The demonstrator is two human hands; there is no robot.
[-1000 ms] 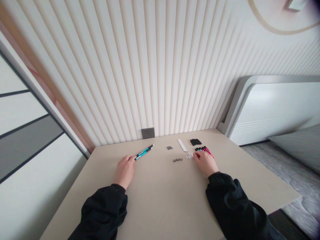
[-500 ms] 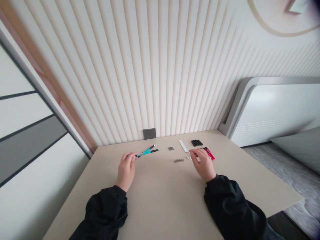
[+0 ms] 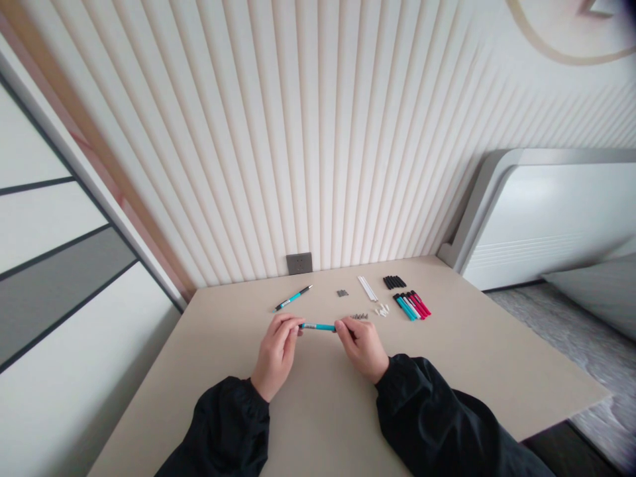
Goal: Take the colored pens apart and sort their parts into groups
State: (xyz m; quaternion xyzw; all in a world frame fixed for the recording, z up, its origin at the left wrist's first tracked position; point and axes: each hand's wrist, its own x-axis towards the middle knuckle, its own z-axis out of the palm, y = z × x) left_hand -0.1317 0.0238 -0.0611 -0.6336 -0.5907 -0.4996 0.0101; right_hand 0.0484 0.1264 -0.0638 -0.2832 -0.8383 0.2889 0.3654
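Note:
A blue pen (image 3: pixel 319 327) lies level between my two hands, just above the table. My left hand (image 3: pixel 277 348) pinches one end of it, and my right hand (image 3: pixel 362 344) grips the other end, so both tips are covered by fingers. Beyond my left hand, a second blue pen with a black grip (image 3: pixel 293 298) rests slantwise on the table. Several small metal springs (image 3: pixel 360 317) lie just behind my right hand, partly hidden by it.
On the table (image 3: pixel 318 411) are small grey pieces (image 3: pixel 342 293), white thin tubes (image 3: pixel 367 289), small white parts (image 3: pixel 382 310), black grips (image 3: pixel 394 282) and a row of blue, white and red barrels (image 3: pixel 412 305). A wall socket (image 3: pixel 299 263) sits behind.
My left hand has drawn one blue pen back and to the right, leaving the other on the table. My right hand has come left from the white parts and taken the pen's other end.

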